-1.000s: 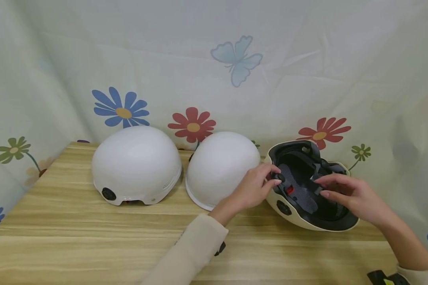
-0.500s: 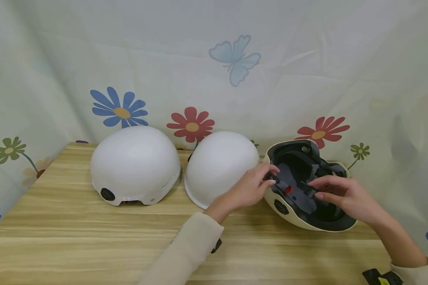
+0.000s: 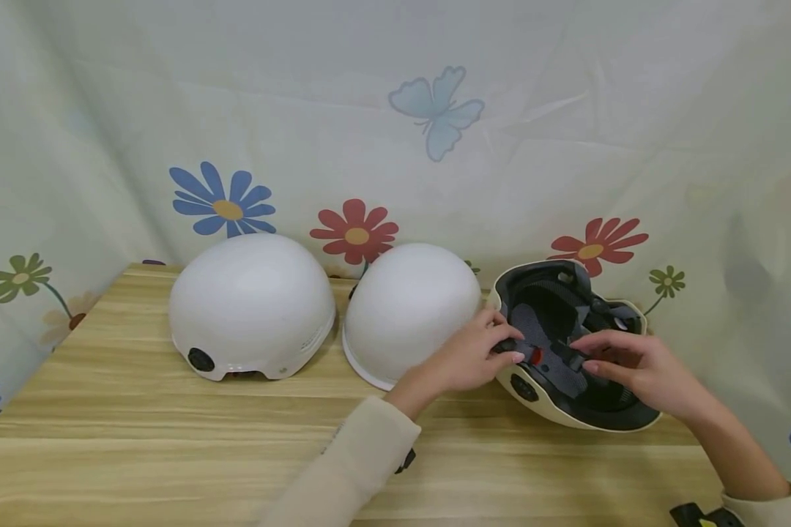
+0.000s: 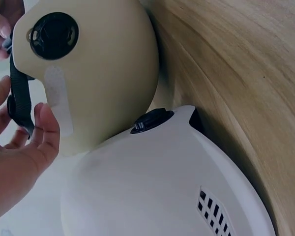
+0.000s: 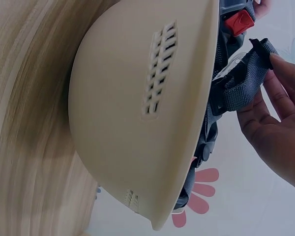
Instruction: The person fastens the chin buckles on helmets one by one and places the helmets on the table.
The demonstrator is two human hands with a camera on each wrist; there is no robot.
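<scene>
The cream helmet [image 3: 567,388] lies upturned near the table's [image 3: 171,439] far edge, toward the right. The left hand [image 3: 471,353] pinches one strap [image 4: 21,98], the right hand [image 3: 639,362] the other strap [image 5: 248,83]. Straps look limp, likely best held by their ends [image 5: 260,49]; the shell [image 5: 118,98] seems stiff, slick.

Cream helmet [image 5: 115,103] of smooth, matt, plastic-looking shell — woven cloth strap [image 5: 245,89] — wood-grained tabletop [image 3: 171,454].

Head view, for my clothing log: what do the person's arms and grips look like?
The left sleeve and right sleeve are cream. A black piece shows by the left one; a black device with a yellow-green patch sits by the right one. The left grip and right grip wear no gloves.
</scene>
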